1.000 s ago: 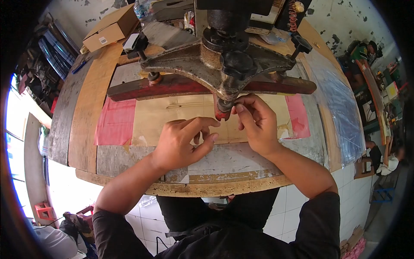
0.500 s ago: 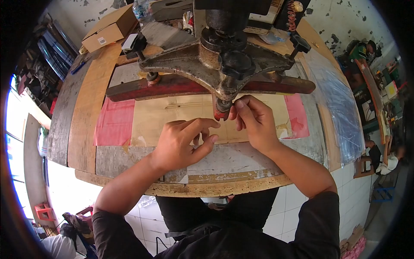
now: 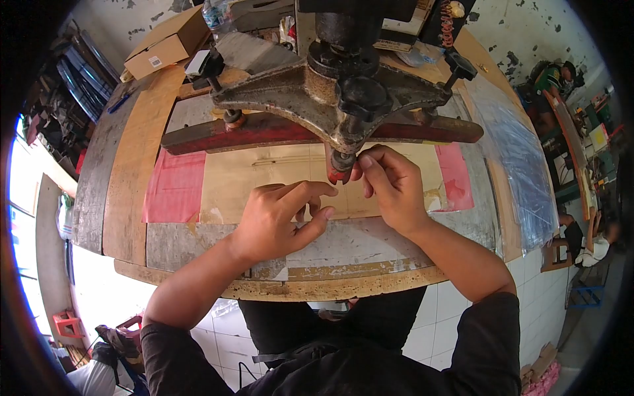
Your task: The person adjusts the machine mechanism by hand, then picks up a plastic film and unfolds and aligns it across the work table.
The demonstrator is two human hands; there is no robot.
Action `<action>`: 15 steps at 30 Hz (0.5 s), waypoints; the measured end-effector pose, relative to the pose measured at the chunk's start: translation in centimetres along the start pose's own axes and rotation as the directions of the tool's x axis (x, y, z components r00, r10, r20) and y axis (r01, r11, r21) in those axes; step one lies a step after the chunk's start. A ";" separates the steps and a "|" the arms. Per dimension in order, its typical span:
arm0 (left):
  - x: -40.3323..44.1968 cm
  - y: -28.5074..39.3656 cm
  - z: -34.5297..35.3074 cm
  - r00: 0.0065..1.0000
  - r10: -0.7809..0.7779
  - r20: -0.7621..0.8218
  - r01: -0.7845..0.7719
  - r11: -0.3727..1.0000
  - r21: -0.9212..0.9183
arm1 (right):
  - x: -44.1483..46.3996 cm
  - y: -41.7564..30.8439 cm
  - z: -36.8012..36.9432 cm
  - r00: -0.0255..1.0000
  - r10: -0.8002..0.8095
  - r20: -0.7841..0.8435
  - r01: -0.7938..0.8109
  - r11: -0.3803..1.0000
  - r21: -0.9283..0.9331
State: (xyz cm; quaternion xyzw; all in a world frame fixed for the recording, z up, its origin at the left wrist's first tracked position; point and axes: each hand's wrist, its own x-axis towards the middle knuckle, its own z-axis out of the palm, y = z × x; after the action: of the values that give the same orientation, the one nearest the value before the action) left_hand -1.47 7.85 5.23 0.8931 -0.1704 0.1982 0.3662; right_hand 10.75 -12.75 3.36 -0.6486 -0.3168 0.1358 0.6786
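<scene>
A heavy metal press head (image 3: 330,99) with black knobs hangs over the workbench, joined to a long red bar (image 3: 277,132). From its front a short red arm with a bolt (image 3: 339,173) points down toward me. My right hand (image 3: 394,188) is beside this bolt, with its thumb and index finger pinched together; whatever may be between them is hidden. My left hand (image 3: 281,221) hovers left of the arm's tip, fingers bent and thumb apart, holding nothing. Beneath both hands lies a tan sheet (image 3: 231,181) with pink patches (image 3: 173,188) at its ends.
The wooden bench edge (image 3: 317,286) runs in front of my lap. A cardboard box (image 3: 165,45) stands at the back left, near a blue pen (image 3: 119,103). Clear plastic sheeting (image 3: 522,165) lies to the right. Other people (image 3: 553,80) are farther off at right.
</scene>
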 end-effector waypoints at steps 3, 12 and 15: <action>0.1 0.0 0.0 1.000 0.003 -0.002 -0.003 1.000 0.018 | 0.0 -0.1 -0.1 1.000 -0.004 0.004 0.004 0.999 -0.041; 0.1 0.1 0.0 1.000 -0.002 -0.002 0.002 1.000 0.010 | -0.1 0.4 0.0 1.000 -0.019 -0.001 0.019 0.999 -0.028; 0.0 -0.1 0.1 1.000 -0.009 -0.009 0.009 1.000 -0.002 | -0.2 0.4 -0.1 1.000 -0.017 0.010 0.017 1.000 0.001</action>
State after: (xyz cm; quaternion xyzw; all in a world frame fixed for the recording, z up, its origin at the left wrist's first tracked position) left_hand -1.43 7.81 5.10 0.8925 -0.1650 0.2004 0.3688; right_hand 10.76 -12.85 2.93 -0.6451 -0.3256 0.1336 0.6782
